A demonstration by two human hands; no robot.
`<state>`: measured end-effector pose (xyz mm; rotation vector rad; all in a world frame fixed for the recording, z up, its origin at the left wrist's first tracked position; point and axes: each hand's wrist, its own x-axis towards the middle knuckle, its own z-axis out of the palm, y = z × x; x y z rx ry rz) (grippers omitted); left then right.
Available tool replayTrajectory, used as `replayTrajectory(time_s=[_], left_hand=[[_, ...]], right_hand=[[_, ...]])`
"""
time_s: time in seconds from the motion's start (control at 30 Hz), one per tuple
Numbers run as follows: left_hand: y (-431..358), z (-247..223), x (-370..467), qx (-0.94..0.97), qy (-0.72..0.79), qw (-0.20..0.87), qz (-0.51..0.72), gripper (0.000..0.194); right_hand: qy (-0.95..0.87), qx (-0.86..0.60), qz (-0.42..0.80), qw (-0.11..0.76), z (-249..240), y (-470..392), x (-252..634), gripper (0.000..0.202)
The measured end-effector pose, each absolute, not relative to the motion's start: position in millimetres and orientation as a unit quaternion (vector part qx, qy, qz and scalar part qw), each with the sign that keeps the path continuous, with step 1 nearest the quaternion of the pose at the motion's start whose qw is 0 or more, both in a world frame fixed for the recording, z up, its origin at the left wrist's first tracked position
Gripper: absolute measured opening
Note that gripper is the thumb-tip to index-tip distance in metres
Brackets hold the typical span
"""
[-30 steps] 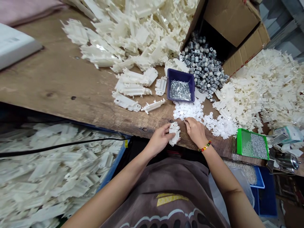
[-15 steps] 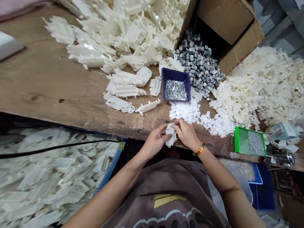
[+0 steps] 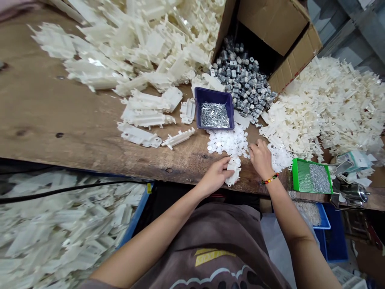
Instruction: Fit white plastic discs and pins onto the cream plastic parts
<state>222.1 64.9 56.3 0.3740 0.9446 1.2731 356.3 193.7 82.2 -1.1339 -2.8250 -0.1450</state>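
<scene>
1. Just below centre, the left hand (image 3: pixel 214 177) is pinching a white plastic housing (image 3: pixel 234 172) over the worktop (image 3: pixel 90 146).
2. Right of centre, the right hand (image 3: pixel 261 159) is curling beside white discs (image 3: pixel 227 141); whether it is pinching anything cannot be told.

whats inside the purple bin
Thin silvery metal pieces lie heaped in the purple bin; they cover its bottom, so anything beneath them cannot be seen.

Brown shirt (image 3: pixel 210 224), yellow lettering (image 3: pixel 207 258), unreadable
</scene>
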Motion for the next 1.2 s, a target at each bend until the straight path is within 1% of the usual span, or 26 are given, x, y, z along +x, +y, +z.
replayTrajectory(time_s=[0.1,0.27,0.37,0.43,0.5,0.57,0.63,0.7,0.8,0.87,1.07,1.2], left_hand=[[74,53,228,0.169,0.419,0.690,0.566,0.052],[78,48,234,0.163,0.424,0.696,0.556,0.054],[81,49,236,0.166,0.421,0.697,0.556,0.053],[83,50,237,0.163,0.417,0.697,0.560,0.053],[84,50,238,0.157,0.414,0.695,0.567,0.054],[86,49,238,0.152,0.414,0.691,0.573,0.056],[86,49,239,0.154,0.417,0.684,0.578,0.057],[86,49,239,0.158,0.423,0.676,0.582,0.059],[85,50,240,0.164,0.430,0.663,0.591,0.061],[84,52,240,0.171,0.436,0.649,0.599,0.060],[80,50,242,0.201,0.444,0.608,0.627,0.056],[77,46,242,0.232,0.463,0.572,0.636,0.051]], right_hand=[[-0.934,-0.351,-0.054,0.032,80,192,356,0.022],[-0.933,-0.355,-0.049,0.031,83,197,362,0.014],[-0.929,-0.364,-0.002,0.067,85,200,363,0.011],[-0.909,-0.389,0.079,0.130,85,201,361,0.011],[-0.862,-0.419,0.218,0.186,84,200,359,0.012],[-0.799,-0.431,0.361,0.212,84,196,357,0.013],[-0.761,-0.421,0.440,0.224,86,189,354,0.014],[-0.768,-0.406,0.429,0.247,89,180,351,0.013],[-0.814,-0.384,0.339,0.274,91,166,347,0.007],[-0.836,-0.373,0.289,0.281,89,159,346,0.009],[-0.892,-0.332,0.160,0.263,73,145,346,0.019],[-0.920,-0.294,0.126,0.228,73,132,349,0.021]])
